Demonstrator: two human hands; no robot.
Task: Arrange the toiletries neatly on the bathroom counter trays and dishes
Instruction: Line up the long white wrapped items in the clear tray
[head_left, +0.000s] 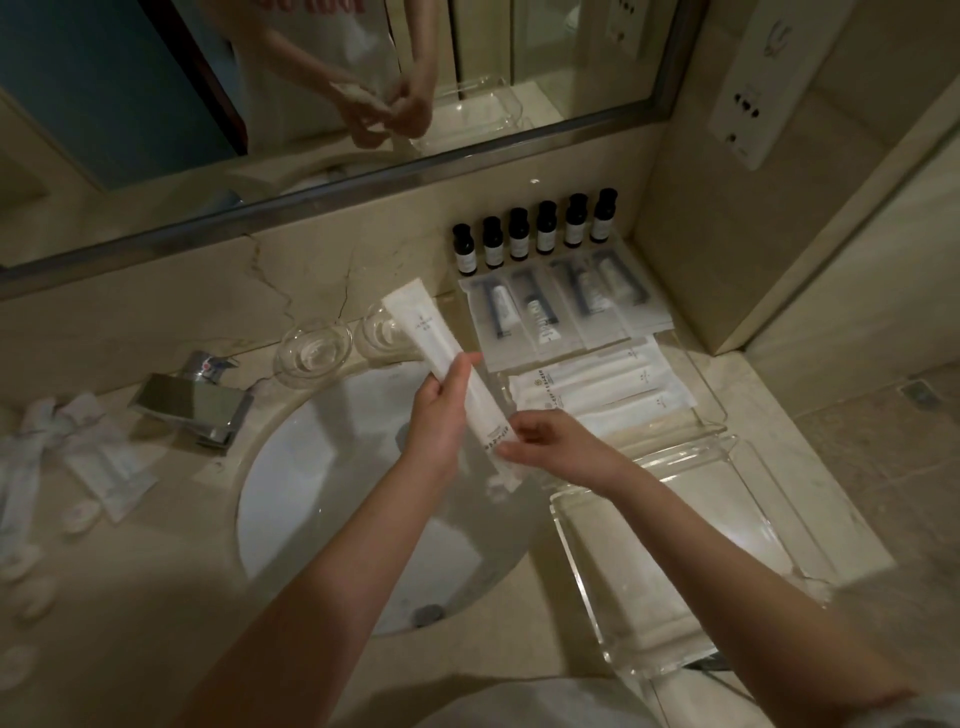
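Dim bathroom: beige marble counter (171, 561), white sink (322, 493), mirror (130, 78), chrome faucet (197, 405).

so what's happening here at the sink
A person holds a long white packet over the sink, left hand gripping its middle, right hand pinching its lower end. Six dark bottles stand in a row by the wall, with packets laid in the clear tray in front. More packets lie loose left of the tap.

The bottles (546, 234) stand behind the packets (545, 322) in the far tray (701, 384); dishes (311, 353) sit left of it, behind the sink (322, 493).
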